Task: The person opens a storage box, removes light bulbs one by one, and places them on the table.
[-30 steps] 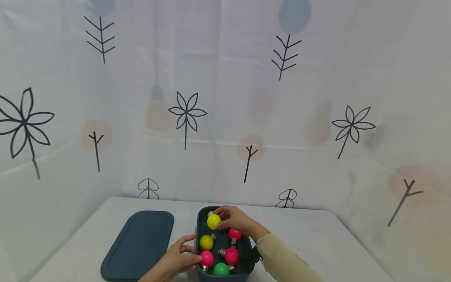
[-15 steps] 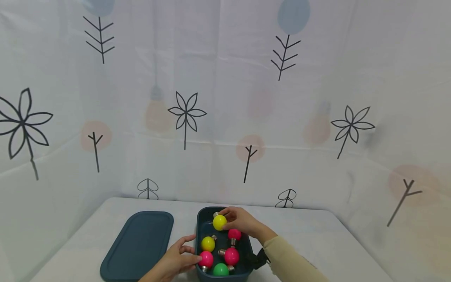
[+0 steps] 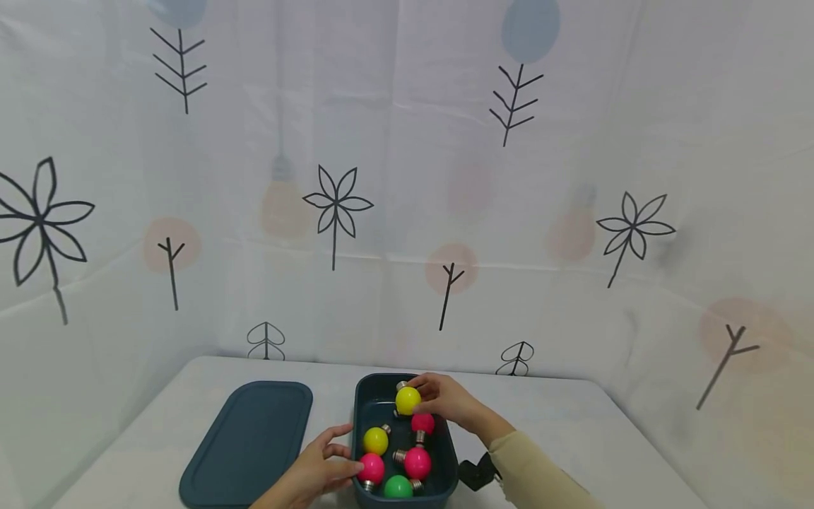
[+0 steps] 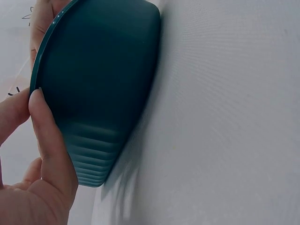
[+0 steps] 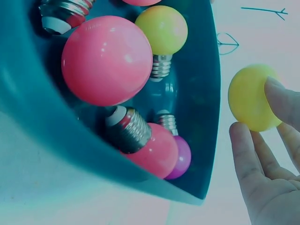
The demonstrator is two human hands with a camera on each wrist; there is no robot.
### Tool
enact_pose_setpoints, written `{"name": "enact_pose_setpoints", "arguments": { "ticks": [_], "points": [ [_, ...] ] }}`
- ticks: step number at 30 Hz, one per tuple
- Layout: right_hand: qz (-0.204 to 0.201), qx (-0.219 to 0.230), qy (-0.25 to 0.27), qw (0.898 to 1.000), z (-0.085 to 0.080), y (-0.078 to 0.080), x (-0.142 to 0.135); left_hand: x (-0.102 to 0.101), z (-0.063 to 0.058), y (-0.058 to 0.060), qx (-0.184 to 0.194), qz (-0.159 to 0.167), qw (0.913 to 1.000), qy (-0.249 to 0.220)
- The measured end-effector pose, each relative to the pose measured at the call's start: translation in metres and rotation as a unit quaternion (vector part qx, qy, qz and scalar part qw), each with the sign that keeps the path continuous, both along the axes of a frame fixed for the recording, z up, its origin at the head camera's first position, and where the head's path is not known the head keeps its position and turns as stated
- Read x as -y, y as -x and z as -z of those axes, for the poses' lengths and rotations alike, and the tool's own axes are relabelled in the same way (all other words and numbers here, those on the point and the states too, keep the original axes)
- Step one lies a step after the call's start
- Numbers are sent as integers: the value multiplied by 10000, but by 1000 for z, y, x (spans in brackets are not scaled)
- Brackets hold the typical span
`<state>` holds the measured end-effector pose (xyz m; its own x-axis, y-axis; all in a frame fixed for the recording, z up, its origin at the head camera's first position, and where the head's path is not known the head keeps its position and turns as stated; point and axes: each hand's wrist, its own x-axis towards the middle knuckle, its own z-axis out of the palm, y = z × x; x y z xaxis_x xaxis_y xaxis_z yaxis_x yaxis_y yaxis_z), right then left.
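In the head view a deep dark-teal plastic box [image 3: 381, 403] holds several round light bulbs. My right hand [image 3: 450, 401] pinches a yellow bulb [image 3: 408, 401] by its globe, over the far end of the box, metal base pointing away. The right wrist view shows thumb and fingertips around this yellow globe, outside the box wall. My left hand [image 3: 316, 463] grips the box's left rim; in the left wrist view thumb and finger pinch the rim [image 4: 36, 77]. Inside lie another yellow bulb [image 3: 375, 440], pink bulbs [image 3: 417, 464], a green bulb [image 3: 398, 487] and a purple bulb [image 5: 182, 157].
A flat dark-teal lid [image 3: 248, 445] lies on the white-covered table [image 3: 547, 438], left of the box. Beside the right sleeve [image 3: 537, 470] is a black object [image 3: 477, 472]. A patterned white curtain [image 3: 394, 297] hangs behind the table.
My right hand has carried the yellow bulb to the right across the far end of the box. The left hand stays on the rim, and the other yellow bulb has shifted slightly.
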<state>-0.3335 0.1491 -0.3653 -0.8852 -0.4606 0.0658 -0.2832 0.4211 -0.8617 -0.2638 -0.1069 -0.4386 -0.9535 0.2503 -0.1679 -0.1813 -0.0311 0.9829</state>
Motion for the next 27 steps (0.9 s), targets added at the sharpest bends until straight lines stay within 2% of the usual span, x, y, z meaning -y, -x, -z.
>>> {"name": "enact_pose_setpoints", "arguments": {
  "ticks": [27],
  "points": [
    [514, -99, 62, 9986, 1, -11, -30, 1, -1, -1, 74, 23, 10000, -45]
  ]
}}
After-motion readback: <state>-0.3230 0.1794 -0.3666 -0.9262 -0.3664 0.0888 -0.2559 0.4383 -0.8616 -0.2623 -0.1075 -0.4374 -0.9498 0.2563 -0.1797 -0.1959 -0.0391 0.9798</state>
